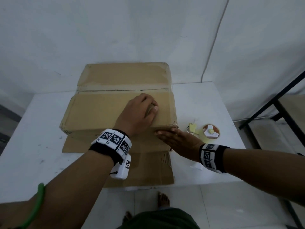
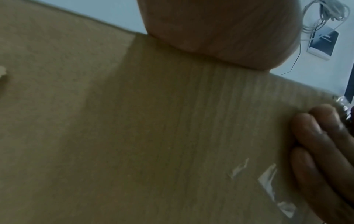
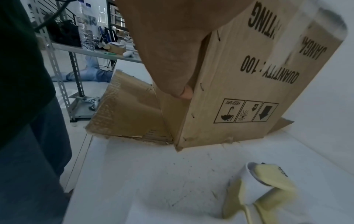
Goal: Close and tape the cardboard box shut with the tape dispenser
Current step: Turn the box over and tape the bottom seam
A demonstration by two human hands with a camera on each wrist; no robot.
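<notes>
The brown cardboard box (image 1: 102,108) sits on a white table (image 1: 33,138), its two top flaps folded down and meeting at a seam across the far part of the lid. My left hand (image 1: 140,113) rests on the near flap toward its right end, fingers bent down onto the cardboard and holding nothing. Straight fingers of my right hand (image 1: 175,138) lie flat against the box's near side by its right corner. These fingers (image 2: 316,136) also show on the box wall (image 2: 153,136). The yellow and white tape dispenser (image 1: 209,132) lies on the table right of the box, untouched.
A flat cardboard sheet (image 1: 148,171) lies under the box and reaches the table's near edge. A black metal frame (image 1: 280,104) stands to the right. The person's bare feet (image 1: 163,199) show below. Metal shelving (image 3: 63,75) stands behind.
</notes>
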